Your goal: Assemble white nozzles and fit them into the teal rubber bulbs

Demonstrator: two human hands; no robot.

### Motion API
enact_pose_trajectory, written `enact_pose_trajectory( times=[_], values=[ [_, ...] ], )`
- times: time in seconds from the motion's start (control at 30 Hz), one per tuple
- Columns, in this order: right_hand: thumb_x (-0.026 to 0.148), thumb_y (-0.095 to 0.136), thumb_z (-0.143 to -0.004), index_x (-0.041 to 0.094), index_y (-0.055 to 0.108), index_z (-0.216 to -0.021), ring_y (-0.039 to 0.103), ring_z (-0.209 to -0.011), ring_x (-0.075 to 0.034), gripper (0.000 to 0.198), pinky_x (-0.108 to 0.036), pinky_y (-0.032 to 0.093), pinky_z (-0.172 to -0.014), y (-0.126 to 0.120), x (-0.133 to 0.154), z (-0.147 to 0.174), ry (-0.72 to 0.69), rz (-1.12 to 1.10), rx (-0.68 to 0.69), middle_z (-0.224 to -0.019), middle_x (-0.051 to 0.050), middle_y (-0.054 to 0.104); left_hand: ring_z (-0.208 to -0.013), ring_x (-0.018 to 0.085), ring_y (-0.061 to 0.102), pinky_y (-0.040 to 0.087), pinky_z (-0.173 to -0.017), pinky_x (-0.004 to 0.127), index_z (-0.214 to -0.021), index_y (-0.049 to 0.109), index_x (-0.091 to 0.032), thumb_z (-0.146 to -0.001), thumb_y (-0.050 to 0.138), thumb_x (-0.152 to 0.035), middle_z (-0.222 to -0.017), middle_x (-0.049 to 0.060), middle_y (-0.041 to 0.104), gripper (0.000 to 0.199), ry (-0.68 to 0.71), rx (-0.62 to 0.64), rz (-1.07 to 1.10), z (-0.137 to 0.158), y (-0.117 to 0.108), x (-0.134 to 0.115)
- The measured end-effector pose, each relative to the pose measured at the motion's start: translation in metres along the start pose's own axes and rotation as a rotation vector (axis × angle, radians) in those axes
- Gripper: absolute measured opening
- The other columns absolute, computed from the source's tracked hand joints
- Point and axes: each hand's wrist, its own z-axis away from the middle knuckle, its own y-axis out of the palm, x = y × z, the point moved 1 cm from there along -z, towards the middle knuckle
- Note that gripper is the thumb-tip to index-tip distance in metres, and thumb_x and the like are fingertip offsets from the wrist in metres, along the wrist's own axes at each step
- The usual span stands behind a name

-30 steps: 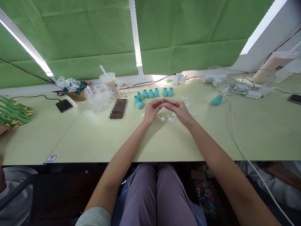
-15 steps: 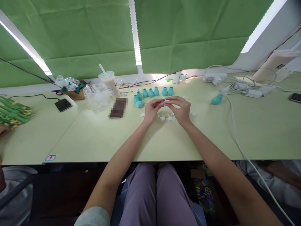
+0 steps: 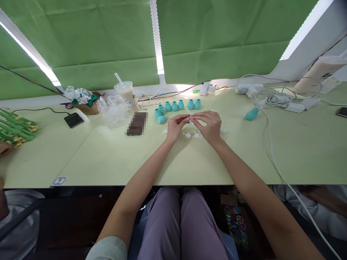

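Observation:
My left hand and my right hand meet fingertip to fingertip above the table. Between them they pinch a small whitish piece, mostly covered by the fingers, so its kind does not show. Several white scraps lie on the tabletop just below and behind the hands. A row of small turquoise vases stands beyond my fingers. One turquoise vase lies tipped on its side left of my left hand. Another turquoise piece, with a pale tip, rests to the right.
A blurred phone, a clear plastic bag and a drink cup sit to the left. Farther left are a black device and green stems. A white cable runs down on the right from a power strip.
Both hands stay together at the same spot, with only slight finger shifts around the small piece. The whole view has drifted slightly.

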Motion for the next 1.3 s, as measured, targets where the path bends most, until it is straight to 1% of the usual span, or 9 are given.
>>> enact_pose_trajectory(
  times=[0.33, 0.43, 0.53, 0.63, 0.73, 0.83, 0.93, 1.1, 1.3],
  values=[
    [0.035, 0.054, -0.086, 0.027, 0.069, -0.080, 0.065, -0.085, -0.018, 0.018, -0.037, 0.037, -0.084, 0.004, 0.002, 0.001, -0.079, 0.076, -0.028, -0.088, 0.001, 0.073, -0.064, 0.011, 0.062, 0.052, -0.067, 0.026, -0.078, 0.071, -0.014, -0.063, 0.073, -0.036, -0.078, 0.005, 0.070, 0.026, 0.026, -0.069, -0.027, 0.001, -0.003, -0.003],
    [0.037, 0.056, -0.085, 0.026, 0.066, -0.091, 0.065, -0.085, -0.018, 0.016, -0.038, 0.037, -0.087, 0.004, 0.005, 0.000, -0.028, 0.036, -0.037, -0.087, 0.000, 0.072, -0.066, 0.012, 0.062, 0.052, -0.068, 0.027, -0.080, 0.070, -0.015, -0.064, 0.073, -0.037, -0.081, 0.006, 0.069, 0.027, 0.044, -0.066, -0.061, 0.000, -0.003, -0.001],
    [0.039, 0.060, -0.081, 0.026, 0.056, -0.110, 0.064, -0.086, -0.019, 0.033, -0.040, 0.036, -0.092, 0.002, 0.010, -0.001, 0.061, -0.080, -0.062, -0.089, -0.001, 0.071, -0.071, 0.015, 0.064, 0.053, -0.071, 0.031, -0.082, 0.070, -0.016, -0.067, 0.071, -0.038, -0.085, 0.007, 0.070, 0.027, 0.067, -0.058, -0.088, -0.001, -0.004, 0.000],
    [0.042, 0.064, -0.077, 0.026, 0.049, -0.117, 0.063, -0.090, -0.020, 0.046, -0.040, 0.039, -0.094, -0.001, 0.010, -0.004, 0.150, -0.266, -0.076, -0.099, -0.003, 0.069, -0.076, 0.016, 0.064, 0.054, -0.074, 0.033, -0.084, 0.070, -0.017, -0.069, 0.070, -0.039, -0.088, 0.007, 0.069, 0.026, 0.099, -0.060, -0.101, -0.002, -0.004, -0.001],
    [0.045, 0.061, -0.077, 0.026, 0.053, -0.114, 0.060, -0.102, -0.019, 0.043, -0.038, 0.042, -0.095, -0.002, 0.005, -0.009, 0.301, -0.489, -0.057, -0.112, -0.004, 0.064, -0.078, 0.017, 0.064, 0.053, -0.076, 0.033, -0.087, 0.070, -0.017, -0.071, 0.068, -0.037, -0.091, 0.007, 0.069, 0.027, 0.119, -0.066, -0.108, -0.002, -0.003, -0.002],
    [0.048, 0.063, -0.075, 0.025, 0.061, -0.107, 0.058, -0.107, -0.020, 0.040, -0.038, 0.045, -0.095, 0.000, -0.001, -0.010, 0.481, -0.729, 0.123, -0.116, -0.004, 0.063, -0.080, 0.016, 0.063, 0.052, -0.078, 0.032, -0.090, 0.069, -0.016, -0.072, 0.067, -0.035, -0.094, 0.008, 0.069, 0.026, 0.129, -0.047, -0.149, 0.000, -0.001, -0.003],
    [0.046, 0.067, -0.071, 0.022, 0.068, -0.100, 0.063, -0.099, -0.022, 0.038, -0.041, 0.047, -0.094, 0.003, -0.002, -0.007, 0.555, -0.923, 0.291, -0.104, -0.005, 0.068, -0.084, 0.017, 0.063, 0.052, -0.078, 0.031, -0.091, 0.069, -0.017, -0.074, 0.065, -0.036, -0.096, 0.008, 0.068, 0.026, 0.142, -0.004, -0.207, 0.002, 0.001, -0.004],
    [0.041, 0.076, -0.063, 0.022, 0.072, -0.092, 0.066, -0.089, -0.022, 0.036, -0.043, 0.047, -0.095, 0.004, -0.004, -0.005, 0.609, -0.963, 0.236, -0.091, -0.003, 0.072, -0.092, 0.018, 0.062, 0.052, -0.083, 0.032, -0.097, 0.068, -0.018, -0.076, 0.064, -0.038, -0.103, 0.008, 0.066, 0.030, 0.166, 0.083, -0.204, 0.004, 0.003, -0.003],
    [0.041, 0.076, -0.061, 0.020, 0.073, -0.087, 0.067, -0.087, -0.022, 0.034, -0.044, 0.050, -0.092, 0.005, 0.001, -0.008, 0.583, -0.924, 0.197, -0.084, -0.002, 0.073, -0.088, 0.018, 0.063, 0.051, -0.082, 0.032, -0.097, 0.065, -0.016, -0.075, 0.064, -0.040, -0.101, 0.010, 0.066, 0.032, 0.145, 0.102, -0.204, 0.002, 0.001, -0.001]
  ],
)
